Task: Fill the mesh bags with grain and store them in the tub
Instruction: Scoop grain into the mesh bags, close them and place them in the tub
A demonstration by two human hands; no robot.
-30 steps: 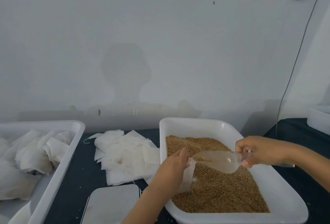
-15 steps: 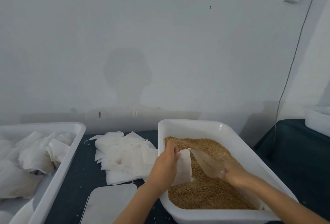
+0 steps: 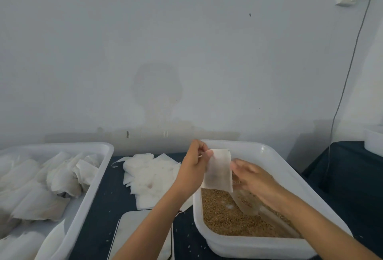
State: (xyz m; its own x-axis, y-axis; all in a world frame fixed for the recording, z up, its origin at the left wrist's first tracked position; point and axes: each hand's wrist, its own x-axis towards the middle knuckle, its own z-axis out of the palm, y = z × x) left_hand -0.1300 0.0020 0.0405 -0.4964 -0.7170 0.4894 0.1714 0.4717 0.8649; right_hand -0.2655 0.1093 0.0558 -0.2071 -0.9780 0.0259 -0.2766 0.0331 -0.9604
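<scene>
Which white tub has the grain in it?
The right tub, the one under both hands. It holds loose brown grain. The left tub holds only white bags, and the far right one barely shows.

left hand (image 3: 191,171) pinches small white mesh bag (image 3: 218,171) | right hand (image 3: 251,177) touches its edge, blurred | above white plastic tub of brown grain (image 3: 226,214)
</scene>
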